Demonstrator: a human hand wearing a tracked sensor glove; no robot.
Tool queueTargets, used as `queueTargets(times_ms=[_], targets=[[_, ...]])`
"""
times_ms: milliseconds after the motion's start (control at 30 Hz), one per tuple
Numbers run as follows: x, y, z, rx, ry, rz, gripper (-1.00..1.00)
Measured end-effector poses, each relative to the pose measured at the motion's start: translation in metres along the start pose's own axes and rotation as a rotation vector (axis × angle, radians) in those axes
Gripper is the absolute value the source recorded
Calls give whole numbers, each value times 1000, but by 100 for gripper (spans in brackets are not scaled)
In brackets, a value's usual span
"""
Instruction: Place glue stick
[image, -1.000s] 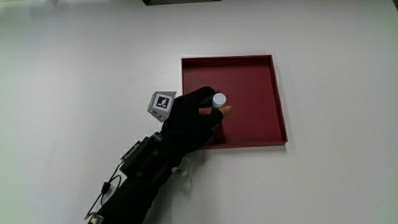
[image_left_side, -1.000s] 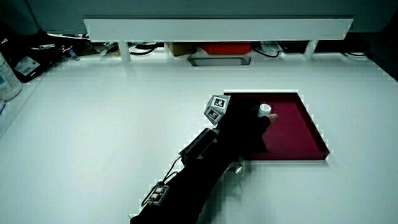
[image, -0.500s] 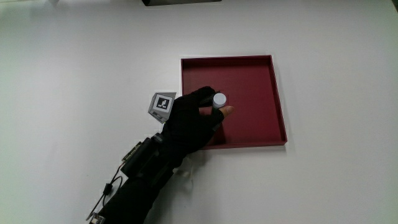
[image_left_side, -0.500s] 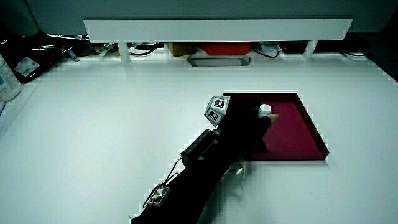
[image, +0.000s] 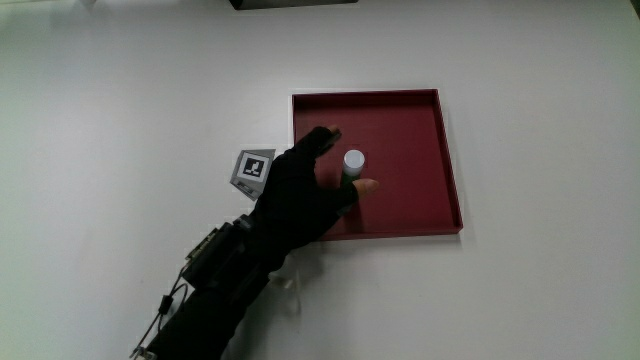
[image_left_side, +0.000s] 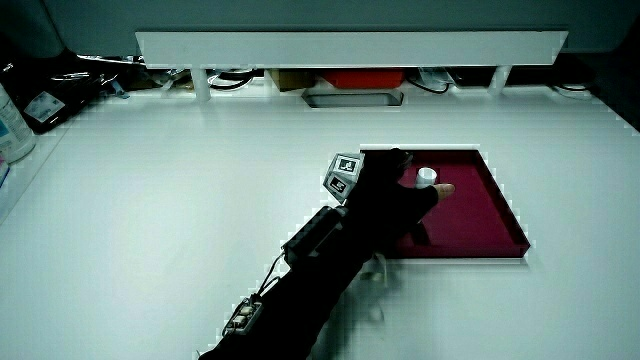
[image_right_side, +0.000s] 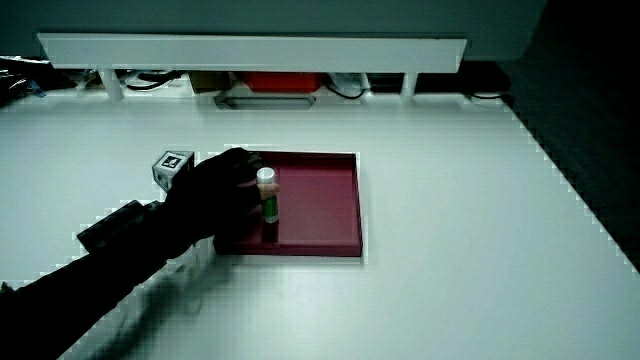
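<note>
Hand (image: 300, 190) beside upright glue stick (image_right_side: 267, 198) in tray (image: 440, 150), fingers loosened, holding nothing. Stick light, rigid, smooth, tippy; grasp mid-barrel.

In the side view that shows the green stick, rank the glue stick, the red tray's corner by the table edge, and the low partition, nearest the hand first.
From the hand:
1. Glue stick, upright in the red tray, right beside the fingers.
2. Tray corner, nearer the person than the stick.
3. Low partition, farthest.

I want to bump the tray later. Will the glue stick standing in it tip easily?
Probably: the glue stick stands upright in the red tray, tall on a narrow base. Once down, its round body would likely roll. The hand beside it has opened.
</note>
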Motion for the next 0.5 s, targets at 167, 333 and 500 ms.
queueTargets(times_ms=[167,333,500], targets=[[13,-6,13,-71,35,20,-100],[30,-19,30,-162,2,8,-100],[55,-31,51,-286,5,-45,-100]])
